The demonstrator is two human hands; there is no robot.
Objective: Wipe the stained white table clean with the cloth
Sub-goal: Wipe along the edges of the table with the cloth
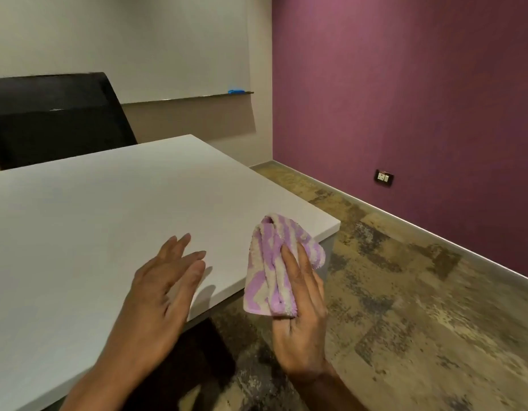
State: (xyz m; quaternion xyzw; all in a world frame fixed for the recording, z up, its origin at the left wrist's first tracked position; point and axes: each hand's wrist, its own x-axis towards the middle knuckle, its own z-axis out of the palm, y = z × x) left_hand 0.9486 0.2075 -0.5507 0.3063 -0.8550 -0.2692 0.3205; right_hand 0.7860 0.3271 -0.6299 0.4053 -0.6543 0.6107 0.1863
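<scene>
While bunching the purple-and-cream striped terry cloth (279,268) in the right hand (301,321), fingers clamped over it, just off the white rectangular table (93,221) near its right corner; left hand (160,292) open, fingers spread, over the table's near edge.

Purple wall (405,84) off right of the hands w/ a socket (384,178) low down; mottled brown floor (419,321) below; black chair (55,120) and whiteboard (138,46) beyond, far left.

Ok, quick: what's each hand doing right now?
Left hand: open, empty, over the table.
Right hand: closed on the cloth.
</scene>
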